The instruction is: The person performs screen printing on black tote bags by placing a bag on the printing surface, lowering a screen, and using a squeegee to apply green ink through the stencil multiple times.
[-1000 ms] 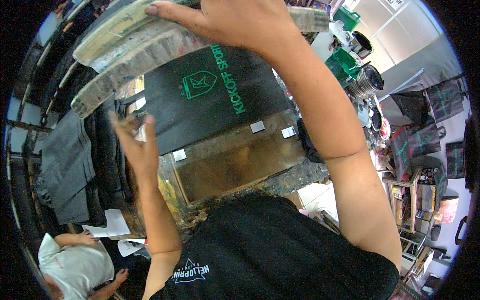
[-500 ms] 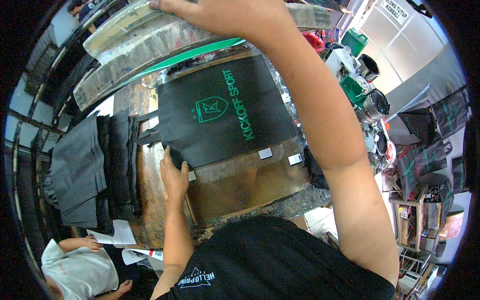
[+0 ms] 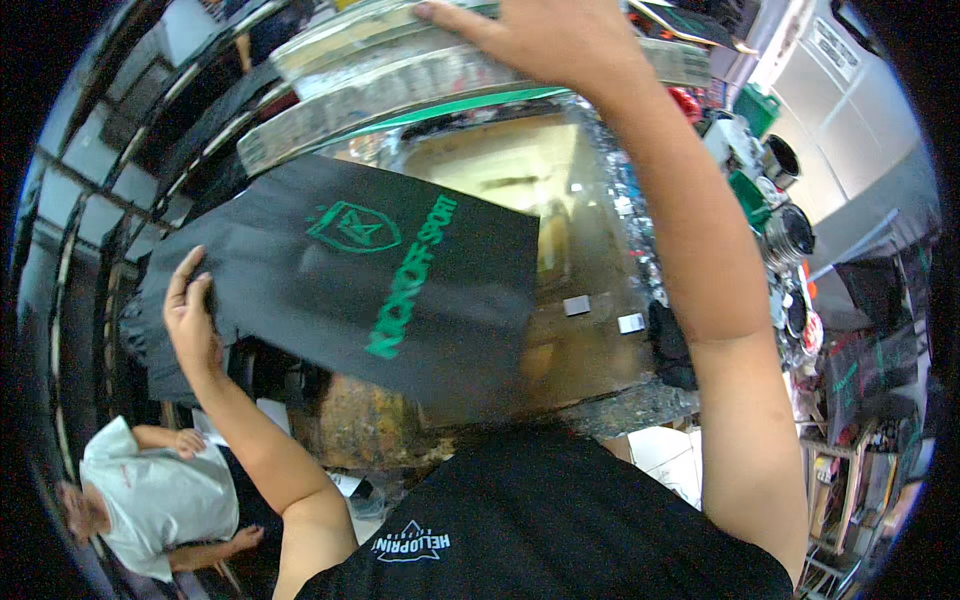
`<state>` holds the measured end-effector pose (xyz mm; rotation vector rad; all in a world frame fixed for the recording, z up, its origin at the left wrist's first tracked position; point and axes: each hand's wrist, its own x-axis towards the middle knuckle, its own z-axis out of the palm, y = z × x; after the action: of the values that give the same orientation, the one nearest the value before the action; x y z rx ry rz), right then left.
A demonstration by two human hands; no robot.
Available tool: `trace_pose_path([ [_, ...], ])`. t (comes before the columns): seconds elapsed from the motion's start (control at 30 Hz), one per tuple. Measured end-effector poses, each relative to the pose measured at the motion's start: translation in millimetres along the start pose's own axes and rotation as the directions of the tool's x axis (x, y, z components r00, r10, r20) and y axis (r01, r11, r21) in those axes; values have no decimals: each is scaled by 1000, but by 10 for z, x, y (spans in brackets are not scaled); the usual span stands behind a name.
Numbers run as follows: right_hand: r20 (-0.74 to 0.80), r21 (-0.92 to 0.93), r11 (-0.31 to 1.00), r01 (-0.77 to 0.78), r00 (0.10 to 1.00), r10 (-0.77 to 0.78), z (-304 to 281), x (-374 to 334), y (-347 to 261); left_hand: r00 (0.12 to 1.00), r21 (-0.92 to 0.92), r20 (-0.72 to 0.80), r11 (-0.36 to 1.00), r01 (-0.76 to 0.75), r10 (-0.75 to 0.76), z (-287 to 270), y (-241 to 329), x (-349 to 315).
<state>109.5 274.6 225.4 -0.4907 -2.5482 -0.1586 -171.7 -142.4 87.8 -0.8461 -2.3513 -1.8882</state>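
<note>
A black cloth bag (image 3: 465, 270) with a green shield print and green lettering hangs slanted over the left part of the work table. My left hand (image 3: 193, 320) is closed on the bag near its left end, fingers bent over the cloth. At the top of the head view, my right hand (image 3: 570, 42) grips the edge of a raised screen-printing frame (image 3: 340, 122). Its thumb lies along the frame, and the other fingers are cut off by the picture's upper rim. Below the frame, a shiny brown printing board (image 3: 590, 345) lies uncovered, with small white tabs (image 3: 577, 306) on it.
A person in a white shirt (image 3: 160, 500) stands at the lower left. Paint cans (image 3: 788, 232) and green containers (image 3: 757, 108) crowd the right side. Printed black bags (image 3: 865, 370) hang or lie further right. Dark rack rails (image 3: 100, 195) run along the left.
My left hand has drawn the bag off the board and to the left, turning it. The board beneath is now exposed. My right hand stays on the raised frame.
</note>
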Motion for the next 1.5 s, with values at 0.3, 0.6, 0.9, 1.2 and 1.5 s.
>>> trace_pose_path([
  [0.3,-199,-10,1000,-18,980,16,51,-87,-157,862,-30,-499,996,87,-90,-2505,-414,-644],
  [0.6,-343,-53,992,111,931,-122,376,46,313,501,430,-847,784,449,177,-2897,-1275,-1672],
  [0.9,-266,-72,995,66,961,-83,257,27,152,826,787,-161,575,-223,540,292,232,-1463],
  [1.2,-351,-84,991,101,928,-125,334,-68,131,987,946,-130,309,97,90,-383,-842,-692],
  [1.5,-341,-52,995,90,934,-102,284,-42,102,969,988,-71,152,35,237,-436,-594,-626],
])
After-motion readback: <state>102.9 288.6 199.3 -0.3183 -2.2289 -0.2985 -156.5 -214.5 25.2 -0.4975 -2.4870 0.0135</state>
